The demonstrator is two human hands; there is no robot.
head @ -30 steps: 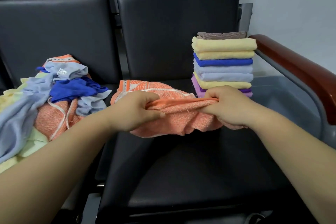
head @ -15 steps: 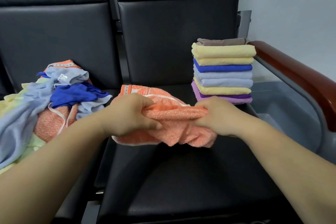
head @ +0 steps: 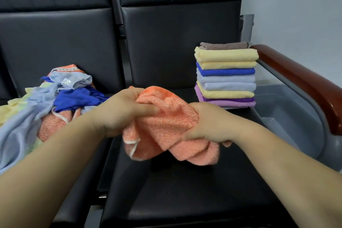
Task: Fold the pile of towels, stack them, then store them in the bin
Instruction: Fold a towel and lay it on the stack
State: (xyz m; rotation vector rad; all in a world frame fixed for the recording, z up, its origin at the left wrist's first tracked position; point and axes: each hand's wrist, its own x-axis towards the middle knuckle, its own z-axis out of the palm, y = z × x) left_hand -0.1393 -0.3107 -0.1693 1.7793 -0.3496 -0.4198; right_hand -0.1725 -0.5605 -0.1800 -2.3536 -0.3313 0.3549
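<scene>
- Head view, the only one: the orange towel (head: 166, 126) sits near the middle of the frame. It is bunched up and held just above the black seat (head: 185, 190), with its loose folds hanging toward six o'clock.
- The left hand (head: 122, 113) grips the towel's upper edge at about ten o'clock on the cloth. The thumb lies across the top and the fingers curl beneath.
- The right hand (head: 209, 122) is clamped on the other end at about three o'clock, wrapped round a wad of cloth. Its fingertips are hidden underneath.
- The hands are close together, with only a short span of towel between them.
- The stack of folded towels (head: 225, 76) stands at one o'clock from the held towel, at the back of the same seat. It is neat and tall, with a brown towel on top.
- The pile of unfolded towels (head: 46, 105) lies at nine o'clock on the neighbouring seat, a loose tangle of pale blue, royal blue, yellow and orange.
- The grey bin (head: 288, 116) sits at three o'clock, past the seat edge and under the wooden armrest (head: 305, 83). No towel shows in the part of it that is visible.
- Judged step: folding, partway through this one towel. The cloth looks crumpled rather than squared, so the fold is not yet made.
- Judged progress: perhaps half done, since the pile remains and binning has not begun.
- The next move calls for finding two corners and drawing the hands apart toward nine and three. The towel can then be flattened on the seat at six o'clock and folded.
- Setting it on the stack at one o'clock needs care, because a tower that tall could tip.
</scene>
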